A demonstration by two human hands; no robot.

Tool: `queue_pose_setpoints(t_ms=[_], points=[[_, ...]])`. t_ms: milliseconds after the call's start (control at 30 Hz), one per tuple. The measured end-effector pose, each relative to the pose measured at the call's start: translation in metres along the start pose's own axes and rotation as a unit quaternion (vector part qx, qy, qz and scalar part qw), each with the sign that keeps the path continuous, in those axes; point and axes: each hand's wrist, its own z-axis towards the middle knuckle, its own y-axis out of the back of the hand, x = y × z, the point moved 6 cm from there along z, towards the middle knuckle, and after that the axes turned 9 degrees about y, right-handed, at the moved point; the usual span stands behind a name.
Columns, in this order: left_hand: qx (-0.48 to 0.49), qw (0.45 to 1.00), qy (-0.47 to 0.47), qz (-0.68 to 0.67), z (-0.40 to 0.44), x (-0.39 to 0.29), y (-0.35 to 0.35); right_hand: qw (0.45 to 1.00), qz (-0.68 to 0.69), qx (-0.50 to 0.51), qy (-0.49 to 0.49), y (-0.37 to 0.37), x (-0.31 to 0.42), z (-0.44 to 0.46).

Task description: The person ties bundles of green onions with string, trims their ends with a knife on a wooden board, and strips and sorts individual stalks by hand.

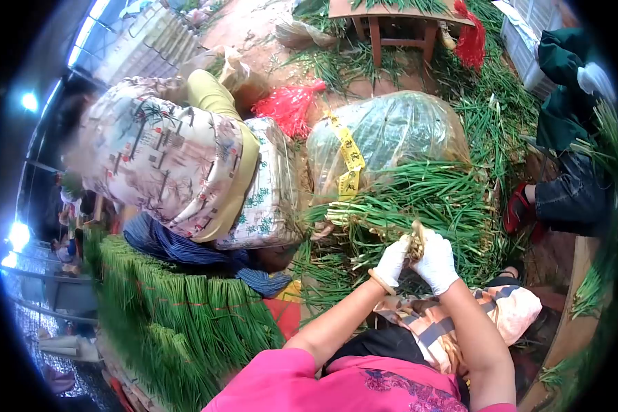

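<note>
Both my hands wear white gloves and meet over my lap. My left hand (393, 262) is closed at the root end of a small bunch of green stalks (417, 242). Against it, my right hand (435, 261) closes on the same bunch from the other side. The bunch's root ends look brownish, and its leaves are hard to tell from the stalks behind. Just beyond my hands lies a large heap of long green stalks (426, 199), with pale ends toward the left. A patterned cloth (429, 333) covers my lap.
A large clear plastic bag (398, 130) stands behind the heap. A person in a patterned top (165, 158) sits at left, another person's dark trouser leg (570, 196) is at right. Tied green bundles (192, 309) stand lower left. A wooden stool (398, 14) is at the top.
</note>
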Motion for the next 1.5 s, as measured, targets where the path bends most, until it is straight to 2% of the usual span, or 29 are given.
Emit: queue_pose_setpoints(t_ms=[67, 100, 167, 233, 267, 333, 400, 467, 600, 667, 700, 733, 800, 833, 867, 933, 967, 1000, 1067, 1100, 1133, 1200, 1267, 1300, 1333, 1400, 1433, 1467, 1500], points=[[-0.122, 0.986, -0.026, -0.108, -0.009, 0.004, 0.019, 0.998, 0.038, 0.058, 0.011, 0.015, 0.017, 0.010], [-0.192, 0.965, -0.024, -0.177, -0.027, -0.006, 0.018, 0.998, 0.002, -0.028, 0.064, 0.018, 0.022, 0.007], [-0.258, 0.914, -0.036, -0.312, -0.040, -0.002, 0.038, 0.997, 0.013, -0.061, 0.042, 0.015, 0.005, -0.003], [-0.120, 0.937, -0.065, -0.321, -0.019, 0.040, 0.110, 0.994, 0.066, -0.088, 0.004, 0.013, -0.015, -0.013], [-0.280, 0.918, -0.037, -0.278, -0.028, 0.040, 0.117, 0.995, 0.057, -0.079, 0.028, 0.020, -0.013, -0.013], [-0.336, 0.913, -0.018, -0.232, -0.024, 0.037, 0.122, 0.994, 0.071, -0.073, 0.036, 0.017, -0.015, -0.018], [-0.358, 0.898, 0.000, -0.258, -0.013, 0.030, 0.100, 0.997, 0.075, -0.002, 0.025, 0.012, -0.012, -0.021], [-0.316, 0.904, 0.038, -0.284, 0.015, 0.038, 0.097, 0.995, 0.081, 0.011, 0.062, 0.008, -0.010, -0.029], [-0.172, 0.938, 0.037, -0.299, 0.047, 0.030, 0.073, 0.992, 0.089, 0.058, 0.071, 0.009, -0.004, -0.034], [-0.109, 0.949, 0.042, -0.292, 0.054, 0.033, 0.063, 0.993, 0.077, 0.009, 0.090, 0.012, -0.002, -0.039], [-0.087, 0.953, 0.059, -0.283, 0.054, 0.034, 0.058, 0.992, 0.064, 0.052, 0.095, 0.005, -0.001, -0.037], [-0.016, 0.965, 0.008, -0.262, 0.064, 0.030, 0.057, 0.993, 0.069, 0.045, 0.081, 0.002, -0.002, -0.036], [-0.066, 0.969, 0.102, -0.213, 0.038, 0.027, 0.031, 0.995, 0.078, 0.031, 0.051, -0.001, -0.001, -0.035], [-0.030, 0.953, 0.114, -0.279, 0.025, 0.020, 0.009, 0.995, 0.051, 0.087, 0.027, -0.006, -0.002, -0.036], [-0.014, 0.948, 0.128, -0.291, 0.025, 0.025, 0.007, 0.997, 0.030, 0.065, 0.032, -0.004, 0.001, -0.035], [0.283, 0.877, 0.092, -0.377, 0.043, 0.042, -0.010, 0.999, -0.015, 0.018, 0.037, -0.003, 0.003, -0.032], [0.254, 0.894, 0.061, -0.364, 0.053, 0.052, 0.001, 0.998, -0.044, 0.005, 0.049, -0.017, -0.002, -0.034], [0.168, 0.932, 0.072, -0.313, 0.047, 0.049, -0.009, 0.995, -0.052, -0.056, 0.068, -0.011, -0.001, -0.034], [-0.002, 0.976, 0.094, -0.195, 0.016, 0.019, -0.033, 0.994, -0.018, -0.085, 0.072, 0.013, 0.006, -0.034], [0.060, 0.976, 0.099, -0.182, 0.031, 0.031, -0.015, 0.993, 0.091, -0.061, 0.044, 0.010, 0.000, -0.030], [0.059, 0.975, 0.117, -0.179, 0.029, 0.028, -0.018, 0.995, 0.100, -0.013, 0.016, 0.005, -0.004, -0.029], [0.044, 0.970, 0.154, -0.182, 0.027, 0.023, -0.023, 0.994, 0.084, -0.064, 0.022, -0.006, -0.016, -0.029], [0.160, 0.949, 0.152, -0.227, 0.039, 0.016, -0.027, 0.990, 0.094, -0.104, 0.026, 0.002, -0.025, -0.023], [0.108, 0.964, 0.149, -0.190, 0.047, 0.012, -0.025, 0.990, 0.088, -0.107, 0.005, 0.005, -0.028, -0.021], [0.127, 0.961, 0.156, -0.191, 0.049, 0.008, -0.029, 0.990, 0.084, -0.109, -0.013, 0.006, -0.031, -0.020], [-0.020, 0.987, 0.142, -0.069, 0.062, 0.003, -0.010, 0.970, 0.111, -0.218, -0.003, 0.017, -0.046, -0.020], [-0.005, 0.989, 0.146, 0.015, 0.091, 0.019, 0.030, 0.961, 0.146, -0.229, -0.047, 0.032, -0.058, -0.022], [-0.082, 0.980, 0.180, 0.024, 0.072, 0.008, 0.015, 0.951, 0.178, -0.238, -0.090, 0.050, -0.070, -0.026], [-0.059, 0.982, 0.177, -0.007, 0.076, 0.009, 0.018, 0.912, 0.276, -0.263, -0.153, 0.065, -0.084, -0.037]])
